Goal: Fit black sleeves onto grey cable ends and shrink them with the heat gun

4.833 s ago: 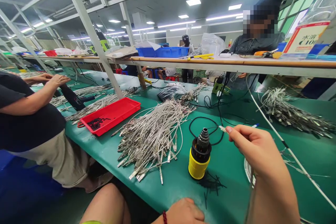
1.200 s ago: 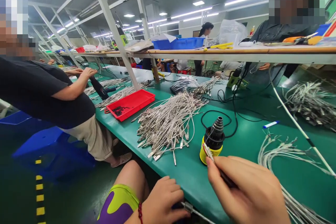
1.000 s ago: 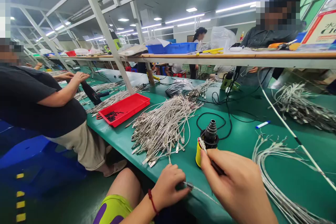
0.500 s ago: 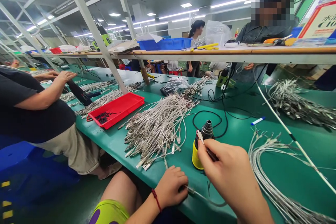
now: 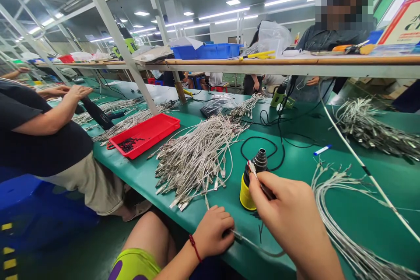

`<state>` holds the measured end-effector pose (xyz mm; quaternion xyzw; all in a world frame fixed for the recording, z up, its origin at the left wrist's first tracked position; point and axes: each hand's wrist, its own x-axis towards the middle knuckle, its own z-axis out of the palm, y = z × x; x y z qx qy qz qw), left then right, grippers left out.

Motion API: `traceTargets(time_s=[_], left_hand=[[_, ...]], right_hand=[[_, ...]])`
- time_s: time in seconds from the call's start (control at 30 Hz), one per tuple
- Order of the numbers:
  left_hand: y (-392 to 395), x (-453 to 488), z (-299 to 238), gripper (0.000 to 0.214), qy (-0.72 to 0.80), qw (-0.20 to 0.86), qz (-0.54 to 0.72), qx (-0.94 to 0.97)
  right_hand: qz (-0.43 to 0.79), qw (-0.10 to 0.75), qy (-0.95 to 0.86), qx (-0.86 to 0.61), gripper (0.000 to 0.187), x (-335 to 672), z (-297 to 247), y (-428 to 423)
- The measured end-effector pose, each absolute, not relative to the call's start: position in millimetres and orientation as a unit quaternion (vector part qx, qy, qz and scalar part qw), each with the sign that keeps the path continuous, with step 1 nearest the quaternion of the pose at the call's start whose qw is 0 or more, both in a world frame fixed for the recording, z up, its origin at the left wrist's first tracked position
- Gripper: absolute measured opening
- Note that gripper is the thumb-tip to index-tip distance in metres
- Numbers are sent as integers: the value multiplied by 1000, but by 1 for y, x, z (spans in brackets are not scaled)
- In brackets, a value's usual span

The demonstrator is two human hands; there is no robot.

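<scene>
My right hand (image 5: 288,210) is closed in a pinch on a cable end (image 5: 252,167), whose pale tip sticks out past the thumb with a bit of red on it. Right behind that tip stands a black and yellow heat gun (image 5: 246,192) with its ridged nozzle upward; I cannot tell whether they touch. At the table's front edge my left hand (image 5: 216,232) is curled round a grey-white cable (image 5: 259,250), which runs right toward my right wrist. Beyond the left hand lies a big heap of white USB cables (image 5: 193,157), plugs toward me.
A red tray (image 5: 144,133) holds small black pieces. More cables (image 5: 341,227) lie at right, below a blue-white marker (image 5: 322,150). A shelf (image 5: 282,66) crosses above the table. A co-worker (image 5: 49,127) sits at left; another person (image 5: 308,39) stands behind the shelf.
My right hand and the cable end have shifted very slightly right. The left hand keeps its grip and place. The camera view has moved a little.
</scene>
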<state>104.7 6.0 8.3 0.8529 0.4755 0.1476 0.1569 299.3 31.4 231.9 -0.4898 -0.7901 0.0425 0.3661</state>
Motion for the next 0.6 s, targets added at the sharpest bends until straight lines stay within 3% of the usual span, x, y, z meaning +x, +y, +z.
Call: traceTargets(time_s=[0.6], left_hand=[[6,105,8,10,479,158,143,851]], right_hand=[[61,362,-779,-508,45,301,234,33]])
